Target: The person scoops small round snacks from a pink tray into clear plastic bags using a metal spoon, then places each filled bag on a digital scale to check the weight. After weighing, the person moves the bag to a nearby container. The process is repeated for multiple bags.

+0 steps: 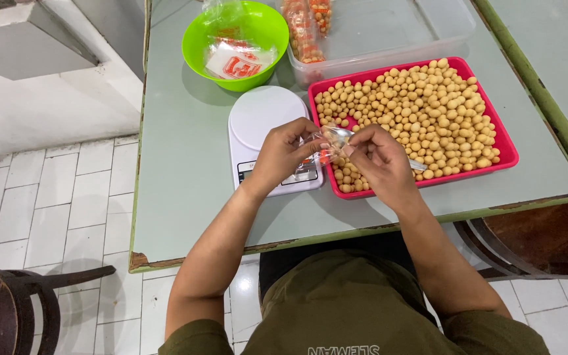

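Both hands, left hand (286, 154) and right hand (377, 160), pinch a small clear packet (317, 156) above the white scale (261, 125), a spoon (338, 135) angled across toward the pink tray (504, 141), its handle mostly hidden.

Wearing an olive-green short-sleeved shirt with pale printed letters across the chest, both forearms bare from sleeves to wrists, no rings, watch or gloves on the hands.

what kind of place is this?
Probably a small home snack-packing spot: a white digital kitchen scale, a pink tray of round tan snack balls, and filled clear packets in a clear plastic tub.
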